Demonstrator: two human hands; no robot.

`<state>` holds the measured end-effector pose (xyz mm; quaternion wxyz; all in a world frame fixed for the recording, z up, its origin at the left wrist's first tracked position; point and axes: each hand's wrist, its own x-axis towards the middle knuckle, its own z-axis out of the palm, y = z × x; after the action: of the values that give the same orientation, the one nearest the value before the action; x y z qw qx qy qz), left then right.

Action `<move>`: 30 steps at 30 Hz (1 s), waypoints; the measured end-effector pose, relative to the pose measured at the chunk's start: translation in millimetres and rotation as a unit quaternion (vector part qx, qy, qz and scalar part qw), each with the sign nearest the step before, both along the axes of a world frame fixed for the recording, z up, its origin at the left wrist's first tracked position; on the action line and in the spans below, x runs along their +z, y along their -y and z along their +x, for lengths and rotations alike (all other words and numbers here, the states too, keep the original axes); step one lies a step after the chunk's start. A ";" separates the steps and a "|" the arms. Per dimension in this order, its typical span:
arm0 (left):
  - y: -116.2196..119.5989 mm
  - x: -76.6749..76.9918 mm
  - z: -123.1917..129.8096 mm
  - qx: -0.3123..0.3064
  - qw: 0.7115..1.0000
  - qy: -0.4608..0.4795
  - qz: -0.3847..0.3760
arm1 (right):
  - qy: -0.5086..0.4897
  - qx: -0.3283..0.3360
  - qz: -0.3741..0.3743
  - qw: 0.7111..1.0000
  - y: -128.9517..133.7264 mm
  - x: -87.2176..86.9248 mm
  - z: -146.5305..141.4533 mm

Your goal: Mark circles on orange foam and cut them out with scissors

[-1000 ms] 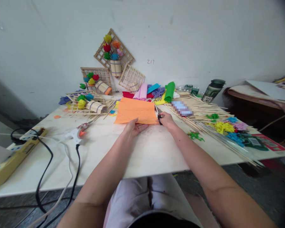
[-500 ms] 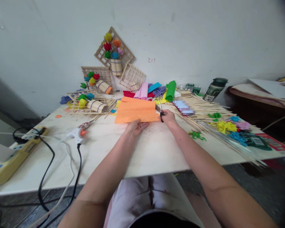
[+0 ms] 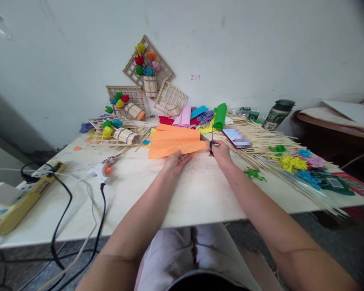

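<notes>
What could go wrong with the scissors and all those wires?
The scissors in the right hand might cut crooked, since the orange sheet looks wavy and the left hand holds only its near edge. Also, the black cord hangs over the table's edge, so a snag could drag the white corded tool off.

A yellow power strip (image 3: 27, 199) lies at left, a phone (image 3: 237, 138) and dark green bottle (image 3: 278, 115) at right.
</notes>
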<state>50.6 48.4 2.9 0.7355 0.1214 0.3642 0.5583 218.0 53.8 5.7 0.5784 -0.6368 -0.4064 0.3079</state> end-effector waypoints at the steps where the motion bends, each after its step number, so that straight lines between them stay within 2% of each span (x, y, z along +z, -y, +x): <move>1: -0.5 -0.3 0.5 0.000 1.000 -0.002 0.003 | -0.003 0.013 -0.004 1.000 6.1 6.1 -1.4; 7: -4.1 -3.8 2.1 0.000 1.000 -0.009 0.008 | -0.030 0.188 -0.056 0.980 52.2 37.2 -11.5; 10: -5.4 -6.1 3.0 0.002 1.000 0.008 0.022 | -0.038 0.266 -0.076 0.960 74.0 39.1 -14.0; 13: -6.7 -8.0 4.2 0.011 0.999 0.020 0.025 | -0.047 0.311 -0.110 0.943 90.6 32.3 -17.2; 17: -8.9 -10.1 5.4 0.009 0.999 0.022 0.042 | -0.074 0.327 -0.163 0.928 100.7 18.8 -24.6; 21: -11.5 -12.0 5.4 0.009 0.999 0.012 0.046 | -0.122 0.328 -0.195 0.916 100.2 11.8 -32.2; 30: -13.5 -13.9 6.9 0.032 0.998 0.006 0.059 | -0.138 0.311 -0.187 0.922 85.7 5.6 -45.7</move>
<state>57.5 62.0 -11.0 0.7113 0.1494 0.3301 0.6023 172.3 -31.9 11.3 0.3743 -0.5260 -0.4356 0.6273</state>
